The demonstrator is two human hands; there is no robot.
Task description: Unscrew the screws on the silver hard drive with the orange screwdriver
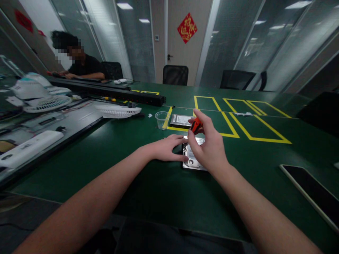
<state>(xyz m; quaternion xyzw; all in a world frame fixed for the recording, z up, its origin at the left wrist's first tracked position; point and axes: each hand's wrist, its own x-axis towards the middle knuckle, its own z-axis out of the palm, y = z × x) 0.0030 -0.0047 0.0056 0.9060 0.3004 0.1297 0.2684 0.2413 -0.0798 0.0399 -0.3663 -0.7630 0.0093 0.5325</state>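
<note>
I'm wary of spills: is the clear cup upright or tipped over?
Upright: the clear cup stands on the green table with its wide rim facing up.

The right hand [213, 146] pinches a red-and-black tool [196, 125], perhaps a screwdriver though its tip is hidden, over a silver hard drive [195, 163] on the green surface [148, 197]. The left hand [166, 148] touches that drive's left side. Beyond, a second drive [180, 120] lies beside a clear cup [162, 122].

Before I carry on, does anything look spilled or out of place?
Two stray bits: a white scrap left of the upright plastic cup, and a pale piece among the yellow tape outlines, like litter. No spill shows.
</note>
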